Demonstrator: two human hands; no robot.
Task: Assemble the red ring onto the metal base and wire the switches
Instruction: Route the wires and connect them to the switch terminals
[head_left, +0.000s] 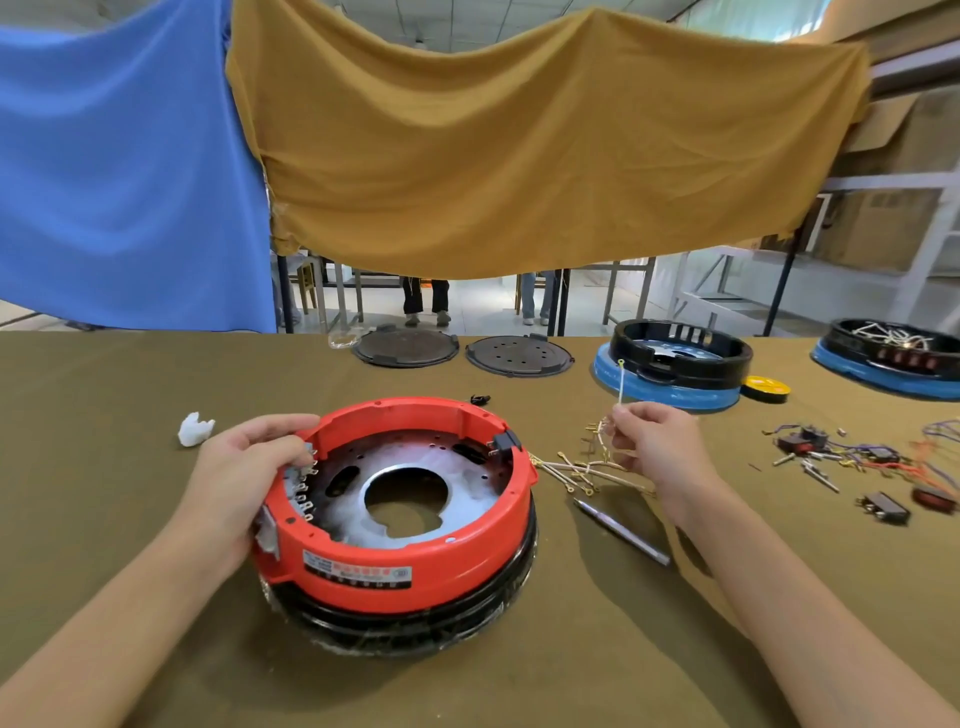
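A red plastic ring (415, 564) sits on a round metal base plate (457, 506) with a large centre hole, stacked on a black wrapped housing (415, 621). My left hand (244, 467) grips the ring's left rim, fingers curled by a row of switch terminals (306, 486). A black switch (506, 442) is set in the ring's far right rim. My right hand (657, 441) pinches a white wire (621, 384) with a ring terminal, held upright above a pile of similar wires (582, 470).
A screwdriver (623, 530) lies right of the ring. Loose switches and coloured wires (852, 460) are scattered farther right. Two dark round plates (405, 348) (519, 356), two black-and-blue assemblies (675, 364) (893, 358), a yellow tape roll (766, 388) and a white wad (193, 428) lie around.
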